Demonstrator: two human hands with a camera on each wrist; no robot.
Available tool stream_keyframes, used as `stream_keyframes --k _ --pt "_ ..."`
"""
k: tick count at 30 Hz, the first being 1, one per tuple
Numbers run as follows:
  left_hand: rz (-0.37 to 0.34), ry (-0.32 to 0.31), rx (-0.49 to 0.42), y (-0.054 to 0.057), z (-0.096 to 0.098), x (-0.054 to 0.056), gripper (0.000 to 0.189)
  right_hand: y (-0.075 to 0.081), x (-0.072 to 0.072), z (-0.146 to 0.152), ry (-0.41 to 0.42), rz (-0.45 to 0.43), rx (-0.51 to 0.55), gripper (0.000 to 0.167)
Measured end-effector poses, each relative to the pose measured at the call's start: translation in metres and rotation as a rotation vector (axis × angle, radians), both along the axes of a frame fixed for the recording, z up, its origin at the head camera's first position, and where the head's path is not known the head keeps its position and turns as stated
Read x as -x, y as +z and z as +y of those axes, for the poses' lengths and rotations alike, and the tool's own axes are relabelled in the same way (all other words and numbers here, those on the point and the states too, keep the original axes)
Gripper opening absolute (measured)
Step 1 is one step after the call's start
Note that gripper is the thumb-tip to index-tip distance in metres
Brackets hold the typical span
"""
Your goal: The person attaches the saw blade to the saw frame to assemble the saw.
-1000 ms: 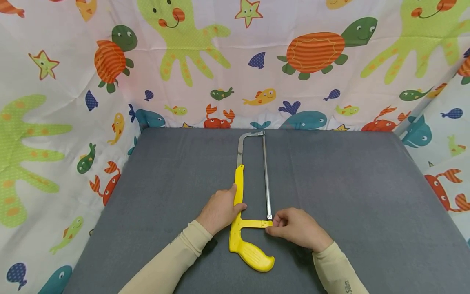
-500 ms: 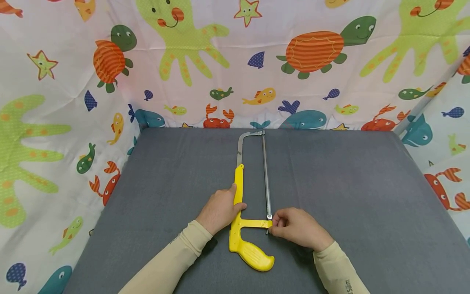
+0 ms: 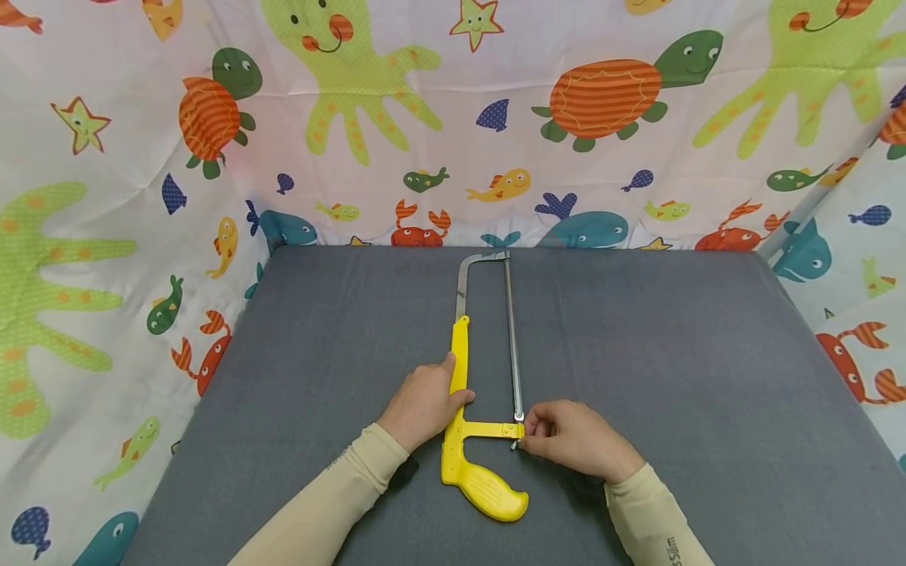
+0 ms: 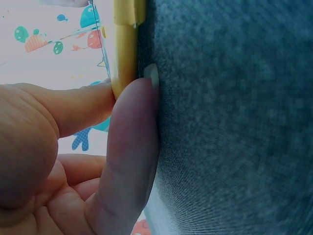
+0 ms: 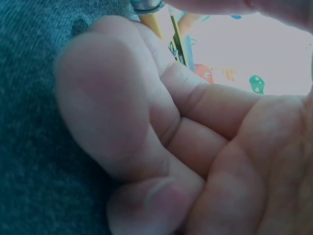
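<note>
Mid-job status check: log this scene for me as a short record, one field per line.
Tool: hacksaw, lying flat, handle nearest the person
Blade: metal strip spanning from the far end of the frame to the yellow crossbar
Left hand: grips the yellow frame above the crossbar
Right hand: fingers curled at the crossbar's outer end; firm grip unclear
Small metal fitting: below the crossbar's outer end
Surface: gray cloth
Backdrop: sea-animal fabric

Yellow hacksaw (image 3: 488,430) on grey table (image 3: 672,354)
</note>
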State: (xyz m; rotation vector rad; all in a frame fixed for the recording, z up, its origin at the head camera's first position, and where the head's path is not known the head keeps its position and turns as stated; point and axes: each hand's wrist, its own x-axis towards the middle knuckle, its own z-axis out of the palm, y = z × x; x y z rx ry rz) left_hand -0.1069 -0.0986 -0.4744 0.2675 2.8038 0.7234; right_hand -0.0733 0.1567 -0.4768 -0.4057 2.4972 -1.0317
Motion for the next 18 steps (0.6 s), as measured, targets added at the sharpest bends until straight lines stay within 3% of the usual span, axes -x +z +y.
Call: stream_keyframes --k 18 --pt "0.0 -0.006 -0.013 -0.0017 -0.0008 0.0 0.074 0.0001 0.0006 0.0024 0.029 -0.003 0.023 0.01"
